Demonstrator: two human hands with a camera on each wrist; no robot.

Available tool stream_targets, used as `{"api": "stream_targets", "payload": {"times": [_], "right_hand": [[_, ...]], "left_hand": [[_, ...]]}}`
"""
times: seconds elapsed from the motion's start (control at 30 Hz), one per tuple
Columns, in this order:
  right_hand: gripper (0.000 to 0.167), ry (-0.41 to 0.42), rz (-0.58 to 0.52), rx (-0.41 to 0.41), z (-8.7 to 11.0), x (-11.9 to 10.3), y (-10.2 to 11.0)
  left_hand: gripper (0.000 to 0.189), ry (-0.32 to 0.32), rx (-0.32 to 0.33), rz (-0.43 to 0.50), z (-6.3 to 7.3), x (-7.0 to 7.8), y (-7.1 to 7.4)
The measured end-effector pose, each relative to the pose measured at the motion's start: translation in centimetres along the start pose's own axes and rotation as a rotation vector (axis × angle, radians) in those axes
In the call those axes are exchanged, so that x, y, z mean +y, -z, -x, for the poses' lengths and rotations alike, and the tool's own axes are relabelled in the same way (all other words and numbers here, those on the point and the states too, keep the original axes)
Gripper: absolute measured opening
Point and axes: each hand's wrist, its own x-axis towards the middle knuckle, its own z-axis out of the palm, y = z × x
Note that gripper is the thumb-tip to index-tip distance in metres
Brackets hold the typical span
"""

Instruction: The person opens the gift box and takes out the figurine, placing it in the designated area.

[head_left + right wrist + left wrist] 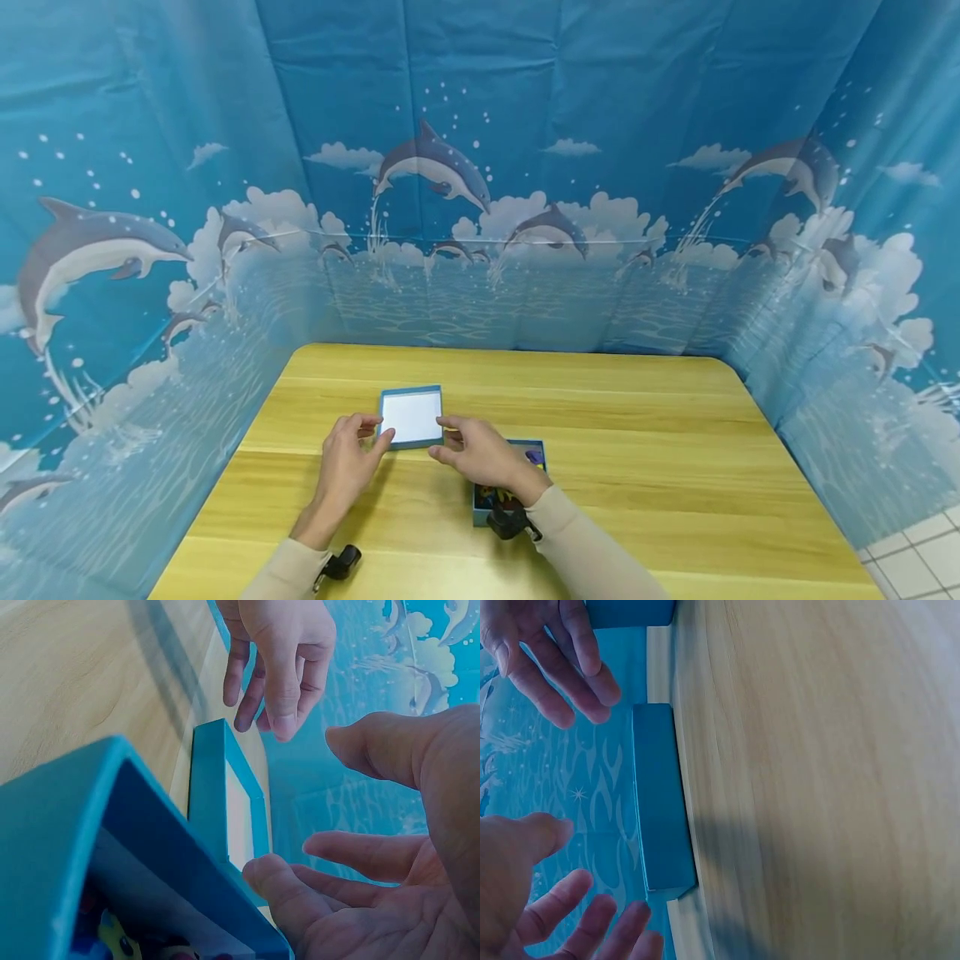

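Observation:
A shallow blue box lid or tray (pixel 411 417) with a white inside lies on the table, its hollow side up. Beside its left edge, my left hand (pixel 348 458) has relaxed, spread fingers. My right hand (pixel 480 450) is by its right edge, fingers loosely extended. Both wrist views show a gap between the hands and the lid (pixel 664 802), and neither holds anything. Under my right wrist stands an uncovered blue box (pixel 45 817), partly hidden by the forearm in the head view. Small colourful pieces (pixel 116 937) lie in it, including yellow and purple ones; their kind is unclear.
The yellow wood-grain table (pixel 637 467) has rounded far corners. A blue curtain (pixel 510 308) printed with dolphins hangs around its back and sides. White floor tiles (pixel 918 558) show at the lower right.

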Motion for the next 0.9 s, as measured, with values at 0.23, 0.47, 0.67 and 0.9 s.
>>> {"api": "stream_targets", "payload": {"times": [0.23,0.47,0.67,0.9], "right_hand": [[0.064,-0.023,-0.052,0.034,1.3,-0.2,0.6],[0.062,0.003,-0.049,0.058,2.5,-0.4,1.6],[0.057,0.038,-0.033,0.109,3.3,0.1,2.6],[0.049,0.096,-0.016,0.143,4.7,1.3,4.0]], "left_hand": [[0.036,-0.044,0.004,-0.001,0.5,0.7,-0.4],[0.032,-0.154,-0.006,0.023,0.9,1.5,-1.0],[0.034,-0.301,-0.049,0.047,1.5,2.2,-1.6],[0.051,-0.359,-0.221,0.046,1.8,3.1,-2.1]]}}
